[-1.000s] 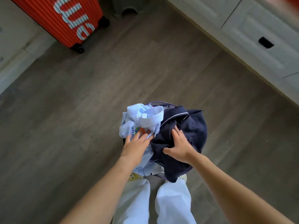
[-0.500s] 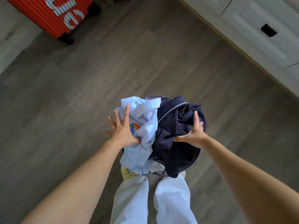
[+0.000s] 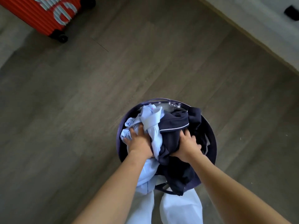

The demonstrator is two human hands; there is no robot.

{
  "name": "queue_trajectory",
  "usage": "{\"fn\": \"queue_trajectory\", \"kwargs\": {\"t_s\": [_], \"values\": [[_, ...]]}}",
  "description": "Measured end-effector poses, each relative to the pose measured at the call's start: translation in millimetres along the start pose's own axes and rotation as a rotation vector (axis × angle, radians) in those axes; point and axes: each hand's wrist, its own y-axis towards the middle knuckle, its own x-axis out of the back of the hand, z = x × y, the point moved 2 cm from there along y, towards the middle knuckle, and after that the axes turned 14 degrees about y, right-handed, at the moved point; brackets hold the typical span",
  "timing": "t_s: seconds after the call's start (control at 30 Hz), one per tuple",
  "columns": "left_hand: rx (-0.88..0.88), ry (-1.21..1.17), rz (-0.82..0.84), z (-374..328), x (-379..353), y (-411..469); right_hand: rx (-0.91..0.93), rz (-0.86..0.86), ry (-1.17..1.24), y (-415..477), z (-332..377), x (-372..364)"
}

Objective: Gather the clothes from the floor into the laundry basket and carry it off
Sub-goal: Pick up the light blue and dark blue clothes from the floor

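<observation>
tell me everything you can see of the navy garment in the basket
The navy garment is dark, soft cloth with a thin pale piping line along one folded edge. It lies crumpled in the right half of the purple laundry basket, one end spilling over the near rim. The right hand presses on it, and the light blue shirt bunches against its left side.

soft cloth clothes [image 3: 155,126], matt wood floor [image 3: 145,70]

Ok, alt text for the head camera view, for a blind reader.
Seen from above, a left hand and a right hand press a light blue shirt and a navy garment into a round purple laundry basket on a wood floor.
</observation>
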Motion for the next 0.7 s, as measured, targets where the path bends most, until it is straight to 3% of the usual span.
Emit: {"fn": "queue_trajectory", "kwargs": {"t_s": [0.1, 0.33, 0.57, 0.7], "values": [[0.074, -0.041, -0.014, -2.3, -10.2, 31.3, 0.010, 0.000, 0.057, 27.1, -7.0, -6.1], [0.062, -0.005, -0.082, -7.4, -26.8, 50.6, 0.098, -0.052, 0.185, 53.3, -26.8, -22.0], [-0.001, 0.011, -0.291, 3.4, -25.0, 1.3, 0.071, -0.230, 0.061, 0.5, -25.6, -19.9], [-0.048, -0.061, -0.281, 22.9, -8.6, -35.3, 0.064, -0.259, 0.113, -40.3, -23.7, -6.3]]}}
